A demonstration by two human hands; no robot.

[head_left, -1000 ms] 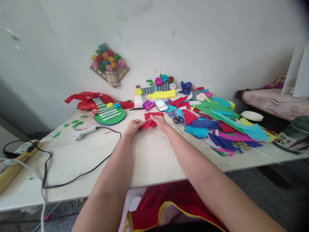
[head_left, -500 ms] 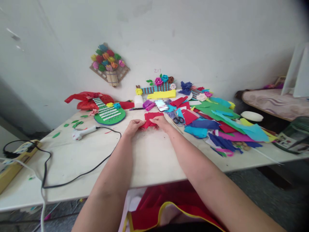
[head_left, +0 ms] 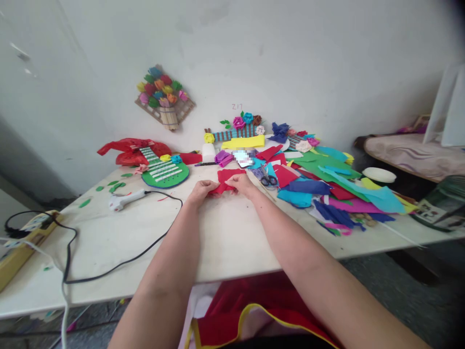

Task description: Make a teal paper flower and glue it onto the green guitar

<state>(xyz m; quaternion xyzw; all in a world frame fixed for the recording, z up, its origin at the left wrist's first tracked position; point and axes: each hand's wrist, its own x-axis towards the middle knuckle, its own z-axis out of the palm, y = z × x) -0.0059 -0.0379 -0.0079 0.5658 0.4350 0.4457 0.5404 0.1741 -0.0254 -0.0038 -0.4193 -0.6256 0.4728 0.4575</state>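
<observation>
A red paper piece (head_left: 228, 177) lies folded on the white table (head_left: 225, 232), well out in front of me. My left hand (head_left: 202, 189) pinches its left edge. My right hand (head_left: 242, 184) pinches it just to the right, fingers curled over the fold. Both forearms stretch across the table toward it. The paper's lower part is hidden behind my fingers.
Scissors (head_left: 269, 180) lie right of my hands, beside a heap of coloured paper sheets (head_left: 327, 186). A glue gun (head_left: 125, 198) with a black cord (head_left: 119, 261) lies left. A green paper guitar (head_left: 163, 172) and paper flower crafts (head_left: 242, 127) sit at the back.
My right hand has drawn slightly leftward along the red paper, tightening the fold. The left hand has stayed in place.
</observation>
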